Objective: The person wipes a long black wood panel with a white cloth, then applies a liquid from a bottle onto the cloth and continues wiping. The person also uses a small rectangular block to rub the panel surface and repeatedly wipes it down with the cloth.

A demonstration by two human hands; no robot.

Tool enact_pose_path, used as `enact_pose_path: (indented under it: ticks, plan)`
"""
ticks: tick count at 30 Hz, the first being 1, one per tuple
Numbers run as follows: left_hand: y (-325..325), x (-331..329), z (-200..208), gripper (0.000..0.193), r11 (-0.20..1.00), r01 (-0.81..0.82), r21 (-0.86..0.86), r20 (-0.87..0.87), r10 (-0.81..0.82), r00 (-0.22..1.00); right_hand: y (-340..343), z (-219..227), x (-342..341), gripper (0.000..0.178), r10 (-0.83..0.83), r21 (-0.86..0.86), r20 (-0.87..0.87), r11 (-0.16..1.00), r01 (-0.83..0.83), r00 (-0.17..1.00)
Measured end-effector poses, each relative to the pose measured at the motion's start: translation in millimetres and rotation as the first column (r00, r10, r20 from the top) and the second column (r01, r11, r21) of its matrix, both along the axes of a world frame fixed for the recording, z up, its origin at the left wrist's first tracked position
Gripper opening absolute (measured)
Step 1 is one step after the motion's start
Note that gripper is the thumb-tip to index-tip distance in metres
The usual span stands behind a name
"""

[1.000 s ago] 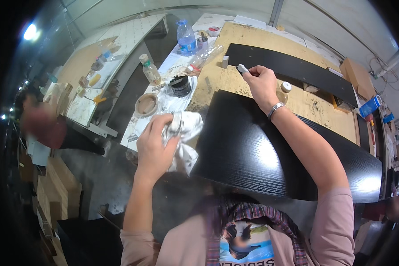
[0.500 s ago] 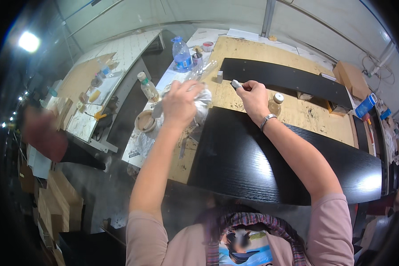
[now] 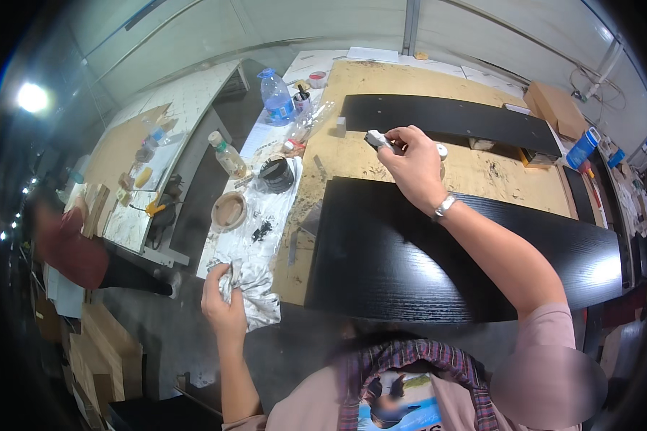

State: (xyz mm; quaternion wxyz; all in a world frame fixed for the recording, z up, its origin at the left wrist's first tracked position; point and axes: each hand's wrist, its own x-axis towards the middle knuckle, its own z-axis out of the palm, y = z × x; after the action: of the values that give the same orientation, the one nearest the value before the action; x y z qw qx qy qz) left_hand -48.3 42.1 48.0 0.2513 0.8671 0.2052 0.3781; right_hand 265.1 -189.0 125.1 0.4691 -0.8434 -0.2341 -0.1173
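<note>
My left hand (image 3: pixel 226 305) is closed on a crumpled, stained white cloth (image 3: pixel 255 291) at the bench's near left edge. Spread over the bench beyond it is a white sheet (image 3: pixel 262 223) with black smears. A black-coated cup (image 3: pixel 277 174), a round tan bowl (image 3: pixel 228 210) and a capped clear bottle (image 3: pixel 228 156) stand around that sheet. My right hand (image 3: pixel 413 161) pinches a small whitish wad (image 3: pixel 375 138), dark at its tip, above the bench. Below my right forearm lies a glossy black panel (image 3: pixel 410 266). A white bottle cap (image 3: pixel 442 151) shows partly behind my right hand.
A second black panel (image 3: pixel 446 118) rests raised on small blocks farther back. At the far left are a large blue-tinted bottle (image 3: pixel 275 100) and crumpled clear plastic. A cardboard box (image 3: pixel 557 110) and blue bottle (image 3: pixel 584 148) sit right. Another person (image 3: pixel 68 241) works at the left bench.
My left hand has come down and nearer, from above the cup to the cloth at the bench edge. The black cup is now uncovered. My right hand still holds the wad.
</note>
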Motion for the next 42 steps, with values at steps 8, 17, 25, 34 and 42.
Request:
enact_pose_path:
  ticks: [8, 17, 25, 34, 42]
  plan:
    - [-24.4, 47.1, 61.9, 0.048, 0.941, 0.217, 0.260, -0.067, -0.207, 0.976, -31.5, -26.4, 0.3, 0.030, -0.027, 0.179, -0.232, 0.981, 0.069, 0.972]
    - [-69.0, 138.8, 80.9, 0.023, 0.664, 0.602, 0.443, -0.299, -0.523, 0.798, -27.8, -24.1, -3.2, 0.032, -0.064, 0.182, -0.292, 0.976, 0.122, 0.954]
    - [-63.4, 143.2, 97.7, 0.016, 0.672, 0.595, 0.440, -0.298, -0.516, 0.803, -31.5, -26.6, 0.7, 0.039, -0.068, 0.164, -0.307, 0.979, 0.123, 0.949]
    - [-62.7, 162.7, 106.6, 0.025, 0.743, 0.514, 0.428, -0.198, -0.478, 0.856, -28.6, -19.1, -3.0, 0.038, -0.057, 0.116, -0.303, 0.989, 0.096, 0.951]
    - [-10.7, 48.7, 110.0, 0.009, 0.714, 0.699, 0.043, -0.693, -0.483, 0.536, -29.5, -17.3, -4.7, 0.035, -0.049, 0.171, -0.309, 0.980, 0.106, 0.950]
